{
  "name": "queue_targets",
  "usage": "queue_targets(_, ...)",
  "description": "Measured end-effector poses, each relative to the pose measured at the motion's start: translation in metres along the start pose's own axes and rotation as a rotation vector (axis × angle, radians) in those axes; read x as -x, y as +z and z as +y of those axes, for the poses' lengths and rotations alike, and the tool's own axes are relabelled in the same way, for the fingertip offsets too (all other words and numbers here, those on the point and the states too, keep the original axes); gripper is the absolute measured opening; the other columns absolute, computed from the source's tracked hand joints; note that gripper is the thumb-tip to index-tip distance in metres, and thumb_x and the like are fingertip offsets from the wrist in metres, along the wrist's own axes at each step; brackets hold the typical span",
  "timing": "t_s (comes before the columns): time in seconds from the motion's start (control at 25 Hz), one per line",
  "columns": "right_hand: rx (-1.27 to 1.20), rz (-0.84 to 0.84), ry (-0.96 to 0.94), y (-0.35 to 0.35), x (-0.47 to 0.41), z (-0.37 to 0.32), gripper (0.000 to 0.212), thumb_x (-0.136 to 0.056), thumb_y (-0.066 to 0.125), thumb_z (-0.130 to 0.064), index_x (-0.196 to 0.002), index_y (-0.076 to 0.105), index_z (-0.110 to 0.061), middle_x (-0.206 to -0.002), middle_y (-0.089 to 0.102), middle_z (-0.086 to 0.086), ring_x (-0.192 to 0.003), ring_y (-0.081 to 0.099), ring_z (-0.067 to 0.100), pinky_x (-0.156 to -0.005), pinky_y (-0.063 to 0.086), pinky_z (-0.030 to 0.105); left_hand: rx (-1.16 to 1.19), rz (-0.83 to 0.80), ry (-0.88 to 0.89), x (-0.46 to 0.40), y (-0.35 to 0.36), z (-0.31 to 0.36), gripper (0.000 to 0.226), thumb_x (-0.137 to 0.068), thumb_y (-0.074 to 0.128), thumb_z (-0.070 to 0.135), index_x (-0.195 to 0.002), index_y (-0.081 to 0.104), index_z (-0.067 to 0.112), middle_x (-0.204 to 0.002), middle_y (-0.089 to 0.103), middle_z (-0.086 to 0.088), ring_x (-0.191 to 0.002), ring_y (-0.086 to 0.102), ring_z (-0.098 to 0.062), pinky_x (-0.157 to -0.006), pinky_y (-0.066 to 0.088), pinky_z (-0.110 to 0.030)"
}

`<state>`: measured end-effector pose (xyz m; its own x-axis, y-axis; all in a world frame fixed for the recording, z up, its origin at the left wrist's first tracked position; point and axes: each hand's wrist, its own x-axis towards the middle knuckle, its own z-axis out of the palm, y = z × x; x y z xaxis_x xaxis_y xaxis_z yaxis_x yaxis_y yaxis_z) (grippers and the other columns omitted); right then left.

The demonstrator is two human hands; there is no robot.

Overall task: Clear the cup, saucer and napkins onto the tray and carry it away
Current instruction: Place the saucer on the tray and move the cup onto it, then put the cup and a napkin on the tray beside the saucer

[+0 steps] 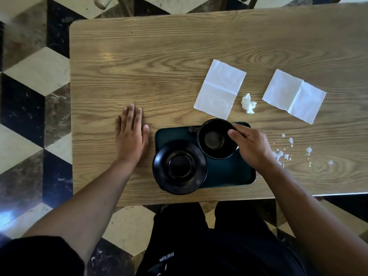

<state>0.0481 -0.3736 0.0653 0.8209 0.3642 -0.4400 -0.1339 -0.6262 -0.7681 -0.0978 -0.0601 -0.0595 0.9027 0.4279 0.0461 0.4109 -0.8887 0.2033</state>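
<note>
A dark green tray (227, 174) lies near the table's front edge. On its left part rests a black saucer (159, 172), overhanging the tray's left and front rims. My right hand (252, 148) grips the right rim of a black cup (213, 142) over the tray's far part; I cannot tell whether the cup touches the tray. My left hand (131, 136) lies flat on the table, left of the tray, fingers apart. Two unfolded white napkins (219, 89) (294, 96) lie beyond the tray, with a crumpled napkin (248, 103) between them.
White spilled drops and crumbs (290, 150) spot the wooden table (139, 66) right of the tray. A tiled floor surrounds the table, and chair legs (123, 5) show at the far side.
</note>
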Motion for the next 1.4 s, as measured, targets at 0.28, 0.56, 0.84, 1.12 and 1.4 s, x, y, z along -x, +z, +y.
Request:
queue_targets(0.28,0.038,-0.032,0.078,0.003,-0.008,-0.005,0.029,-0.101,0.057,-0.031,-0.077,0.062,-0.048,-0.064,0.062,-0.031,-0.066,0.058,-0.012,-0.059,0.039,0.002,0.022,-0.006,-0.041,0.005,0.0,0.001,0.057,-0.105,0.04,0.033,-0.155,0.042,0.005,-0.166,0.034,-0.019,-0.155,0.028,-0.038,-0.125,0.024,-0.058)
queue_targets(0.56,0.027,0.064,0.11,-0.007,-0.015,-0.004,0.018,-0.097,0.062,-0.038,-0.092,0.077,-0.031,-0.079,0.075,-0.014,-0.067,0.067,-0.007,-0.063,0.047,0.008,0.008,-0.036,-0.033,0.007,-0.002,0.002,0.067,-0.101,0.039,0.043,-0.156,0.039,0.003,-0.166,0.033,-0.02,-0.155,0.026,-0.038,-0.125,0.022,-0.06)
queue_targets(0.84,0.375,0.25,-0.094,-0.012,-0.096,-0.018,0.024,-0.087,0.066,-0.016,-0.109,0.075,-0.019,-0.106,0.068,0.002,-0.095,0.06,0.017,-0.092,0.05,0.03,0.023,-0.107,-0.099,0.029,-0.007,0.01,0.068,-0.104,0.028,0.044,-0.16,0.032,0.006,-0.17,0.023,-0.018,-0.159,0.017,-0.035,-0.126,0.018,-0.059)
queue_targets(1.12,0.646,0.134,-0.141,0.003,-0.135,-0.009,0.031,-0.09,0.066,-0.03,-0.119,0.071,-0.021,-0.128,0.057,0.007,-0.126,0.045,0.031,-0.11,0.037,0.041,0.027,-0.064,-0.101,0.07,-0.01,0.015,0.064,-0.104,0.031,0.041,-0.159,0.035,0.008,-0.17,0.027,-0.015,-0.158,0.02,-0.03,-0.126,0.018,-0.057)
queue_targets(1.4,0.673,0.247,-0.227,0.006,-0.144,0.0,0.017,-0.091,0.063,-0.023,-0.099,0.075,-0.015,-0.116,0.066,0.005,-0.116,0.054,0.031,-0.099,0.037,0.04,0.03,-0.052,-0.128,0.068,-0.009,0.015,0.066,-0.1,0.035,0.04,-0.159,0.037,0.011,-0.169,0.03,-0.014,-0.157,0.023,-0.03,-0.127,0.018,-0.056)
